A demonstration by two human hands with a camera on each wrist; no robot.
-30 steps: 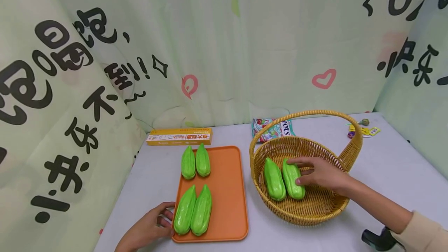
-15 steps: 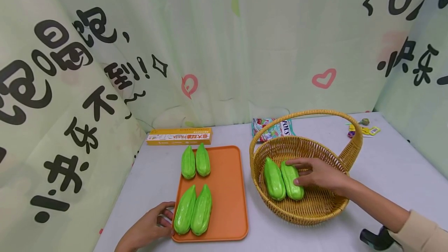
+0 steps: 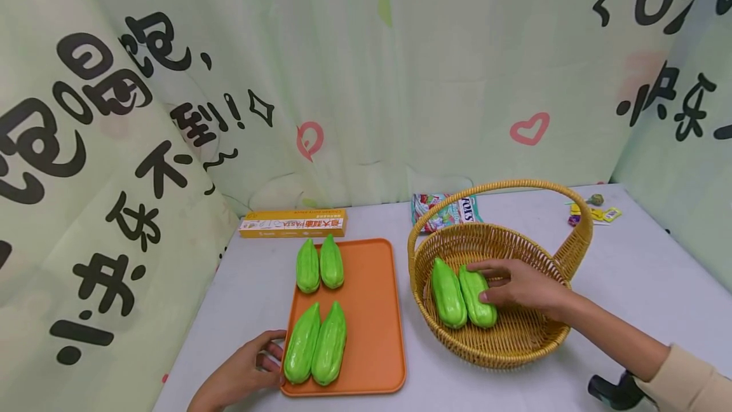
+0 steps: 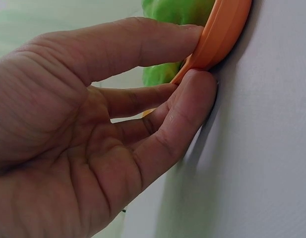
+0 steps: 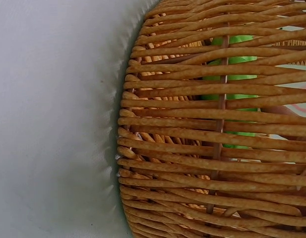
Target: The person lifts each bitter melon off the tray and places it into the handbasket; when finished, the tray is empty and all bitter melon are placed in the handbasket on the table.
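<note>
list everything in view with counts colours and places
table: one, white, foreground
tray: one, orange, table's left
basket: one, tan wicker, right of tray
gourds: six, green, four on tray, two in basket
box: one, orange and white, behind tray
packet: one, multicoloured, behind basket
small items: several, mostly yellow, back right
curtains: count unclear, pale green, behind table
unclear object: one, black, lower right
sleeve: one, cream, right forearm
left hand: one, gripping tray edge
right hand: one, holding a gourd

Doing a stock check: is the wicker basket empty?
Not empty: the wicker basket holds two green vegetables, one of them touched by the right hand.
</note>
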